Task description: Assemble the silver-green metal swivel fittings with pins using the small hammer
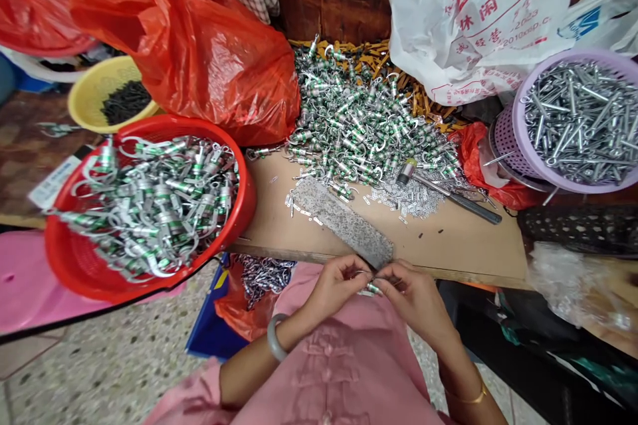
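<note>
Close to my body, at the near edge of the board, both hands meet around one small silver and green metal hook piece (371, 287). My left hand (339, 284) pinches it from the left, thumb and fingertips together. From the other side my right hand (409, 291) grips it with closed fingers, which cover much of it. Just beyond my fingertips lies a flat grey metal bar (343, 220), slanting away to the left. A hammer (448, 196) with a dark handle rests on the right, its head beside a heap of tiny silver plates (411, 198).
A big pile of similar hook pieces (349, 119) covers the back of the board. More fill a red basket (248, 192) at left. A purple basket (523, 126) of metal pins stands right. Red (199, 46) and white (478, 33) plastic bags flank the pile.
</note>
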Demonstrator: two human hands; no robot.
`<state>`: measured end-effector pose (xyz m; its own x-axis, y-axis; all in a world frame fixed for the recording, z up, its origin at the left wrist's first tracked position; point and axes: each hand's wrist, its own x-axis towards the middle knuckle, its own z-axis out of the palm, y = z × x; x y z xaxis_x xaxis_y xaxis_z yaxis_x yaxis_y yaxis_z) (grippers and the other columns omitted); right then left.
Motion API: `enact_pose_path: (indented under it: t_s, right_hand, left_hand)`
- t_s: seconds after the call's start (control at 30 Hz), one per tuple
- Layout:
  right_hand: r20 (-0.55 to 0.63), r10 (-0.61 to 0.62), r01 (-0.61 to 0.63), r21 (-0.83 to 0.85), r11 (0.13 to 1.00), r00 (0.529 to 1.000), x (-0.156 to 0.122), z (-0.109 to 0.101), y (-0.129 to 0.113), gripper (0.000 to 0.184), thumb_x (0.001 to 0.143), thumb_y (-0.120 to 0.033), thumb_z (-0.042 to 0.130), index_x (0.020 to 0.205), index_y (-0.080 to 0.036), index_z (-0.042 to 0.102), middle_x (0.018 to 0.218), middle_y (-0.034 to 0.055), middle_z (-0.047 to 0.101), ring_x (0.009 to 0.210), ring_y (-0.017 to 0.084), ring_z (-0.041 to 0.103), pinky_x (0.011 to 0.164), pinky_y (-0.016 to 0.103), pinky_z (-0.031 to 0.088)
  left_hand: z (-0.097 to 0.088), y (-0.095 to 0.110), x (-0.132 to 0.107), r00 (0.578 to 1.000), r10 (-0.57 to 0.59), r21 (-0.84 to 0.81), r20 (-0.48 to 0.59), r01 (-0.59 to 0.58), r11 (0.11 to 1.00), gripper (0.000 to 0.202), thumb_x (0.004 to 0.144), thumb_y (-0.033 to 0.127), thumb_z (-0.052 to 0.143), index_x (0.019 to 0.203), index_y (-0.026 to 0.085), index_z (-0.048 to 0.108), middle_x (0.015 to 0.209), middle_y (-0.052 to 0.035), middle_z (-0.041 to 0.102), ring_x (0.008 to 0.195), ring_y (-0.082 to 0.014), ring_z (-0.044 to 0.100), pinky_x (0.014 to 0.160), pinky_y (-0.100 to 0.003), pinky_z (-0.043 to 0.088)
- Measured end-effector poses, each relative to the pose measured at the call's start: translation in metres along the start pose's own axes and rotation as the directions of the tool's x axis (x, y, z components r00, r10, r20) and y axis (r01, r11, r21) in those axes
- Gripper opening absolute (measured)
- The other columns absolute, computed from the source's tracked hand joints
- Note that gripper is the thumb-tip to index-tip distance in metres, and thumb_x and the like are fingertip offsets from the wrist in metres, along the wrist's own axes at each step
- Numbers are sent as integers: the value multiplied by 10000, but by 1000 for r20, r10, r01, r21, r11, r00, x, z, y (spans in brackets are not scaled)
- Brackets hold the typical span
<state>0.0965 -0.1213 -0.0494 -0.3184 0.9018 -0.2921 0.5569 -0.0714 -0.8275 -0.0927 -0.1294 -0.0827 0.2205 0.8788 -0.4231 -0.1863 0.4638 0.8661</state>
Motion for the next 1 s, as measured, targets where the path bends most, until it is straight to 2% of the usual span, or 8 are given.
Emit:
enact_pose_path:
  t_s: [0.17,0.37,0.47,0.53,0.6,0.7,0.83,1.0]
  right_hand:
    - [99,152,-169,195,966,983,6,-6,18,289,898,-434,627,767,-187,703,688,2,678,623,148,589,574,238,419]
    - [108,222,-243,238,940,969,10,-6,29,367,867,-510,648,743,-167,682,653,15,667,583,146,565,546,241,399]
    - [-110,178,-168,89,982,978,23,-19,29,356,901,-519,613,805,-187,699,714,33,697,621,172,600,595,270,442]
    - [-322,61,-107,-128,986,945,38,-28,30,330,929,-497,578,876,-200,711,814,59,717,701,200,627,673,305,470]
    - [-402,-64,-96,-364,927,914,57,-34,32,273,944,-437,566,908,-207,708,880,83,717,771,224,634,720,332,470]
    - [-317,-125,-107,-623,775,940,82,-34,34,162,934,-293,569,860,-222,695,852,83,704,749,221,615,693,329,443]
    - [-221,-116,-89,-740,666,968,95,-32,32,169,868,-137,540,837,-207,692,804,83,703,714,214,611,680,324,436]
    - [-204,-143,11,-540,841,968,79,-40,19,236,839,-159,537,971,-189,731,913,74,745,798,209,664,767,320,494]
  left_hand:
    - [13,-21,-2,998,-56,-380,-5,50,924,424,642,292,916,887,188,586,783,11,723,696,-131,662,678,-231,511]
    - [18,-31,0,986,-43,-378,-162,-22,925,480,628,254,935,894,198,540,792,15,738,728,-132,694,706,-228,534]
    - [13,-31,2,971,-11,-345,-240,-75,936,487,632,259,931,924,201,546,799,11,750,729,-132,697,689,-223,533]
    - [8,-29,3,965,4,-337,-263,-96,937,490,627,250,930,927,202,546,797,14,752,734,-129,698,694,-222,532]
    - [3,-28,4,963,10,-331,-269,-102,938,488,625,246,928,923,201,544,806,14,754,746,-128,699,706,-224,533]
    - [-2,-25,6,965,16,-313,-263,-101,944,491,620,251,929,921,201,544,817,10,753,740,-128,694,698,-226,529]
    - [-3,-24,7,967,34,-301,-252,-112,947,478,630,260,925,906,199,540,797,12,742,706,-122,675,665,-218,515]
    - [-2,-25,7,970,34,-326,-239,-113,939,481,639,271,925,909,200,533,826,1,750,745,-132,685,687,-228,527]
